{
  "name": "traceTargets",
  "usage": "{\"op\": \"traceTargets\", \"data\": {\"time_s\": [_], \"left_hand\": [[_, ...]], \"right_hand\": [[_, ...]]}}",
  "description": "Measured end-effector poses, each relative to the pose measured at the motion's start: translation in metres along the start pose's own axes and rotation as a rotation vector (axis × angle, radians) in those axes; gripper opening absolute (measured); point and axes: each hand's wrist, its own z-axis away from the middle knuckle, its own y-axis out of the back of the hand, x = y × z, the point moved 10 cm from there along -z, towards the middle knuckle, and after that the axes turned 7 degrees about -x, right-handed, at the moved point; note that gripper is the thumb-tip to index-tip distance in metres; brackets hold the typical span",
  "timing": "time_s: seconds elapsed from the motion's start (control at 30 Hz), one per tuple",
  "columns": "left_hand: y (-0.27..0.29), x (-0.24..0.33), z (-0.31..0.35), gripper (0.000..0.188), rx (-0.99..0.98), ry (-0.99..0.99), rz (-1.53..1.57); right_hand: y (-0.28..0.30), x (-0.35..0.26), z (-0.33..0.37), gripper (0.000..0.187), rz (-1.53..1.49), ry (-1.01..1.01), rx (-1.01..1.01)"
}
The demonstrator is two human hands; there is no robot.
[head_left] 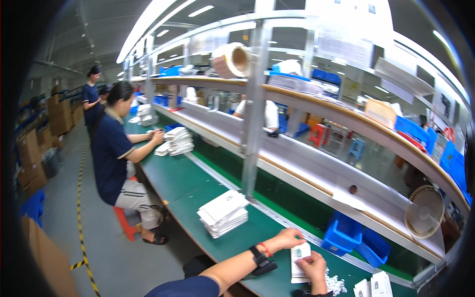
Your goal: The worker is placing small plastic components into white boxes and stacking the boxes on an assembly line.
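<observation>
A slim white box with a dark printed label is in front of me over the green bench. My right hand is closed round its right side, thumb across its face. My left hand is pinched at the box's top end; whatever is between its fingertips is too small to make out. A dark watch-like band and a red bracelet are on my left wrist. Beside my right hand lies a heap of small white pieces. Several similar white boxes stand to its right.
A stack of white boxes sits on the green bench to my left. Blue bins stand behind my hands. A metal post rises at the bench's back. A fan is at right. A co-worker sits farther left.
</observation>
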Motion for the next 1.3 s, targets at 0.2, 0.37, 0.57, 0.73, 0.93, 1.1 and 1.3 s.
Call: {"op": "traceTargets", "data": {"time_s": [0.2, 0.37, 0.57, 0.73, 0.93, 1.1, 1.3], "left_hand": [[0.010, -0.034, 0.026, 0.051, 0.111, 0.248, -0.011], [-0.018, -0.047, 0.024, 0.047, -0.106, 0.338, 0.503], [-0.030, -0.041, 0.018, 0.044, -0.102, 0.251, 0.687], [-0.018, -0.036, 0.021, 0.035, -0.029, 0.226, 0.541], [-0.039, -0.042, 0.016, 0.026, -0.134, 0.175, 0.735], [-0.043, -0.044, 0.013, 0.025, -0.138, 0.163, 0.802], [-0.046, -0.046, 0.013, 0.027, -0.157, 0.149, 0.747]], "right_hand": [[0.004, -0.026, 0.017, 0.029, 0.105, 0.105, 0.091], [0.005, -0.020, 0.014, 0.029, -0.039, 0.049, 0.089], [-0.003, 0.019, 0.010, 0.020, -0.709, -0.101, 0.154], [-0.010, 0.023, 0.010, 0.030, -0.885, -0.175, 0.150], [-0.025, 0.012, 0.012, 0.057, -0.954, -0.235, 0.022], [-0.021, 0.010, 0.012, 0.060, -0.984, -0.242, 0.015], [-0.025, 0.014, 0.010, 0.057, -0.962, -0.238, -0.036]]}}
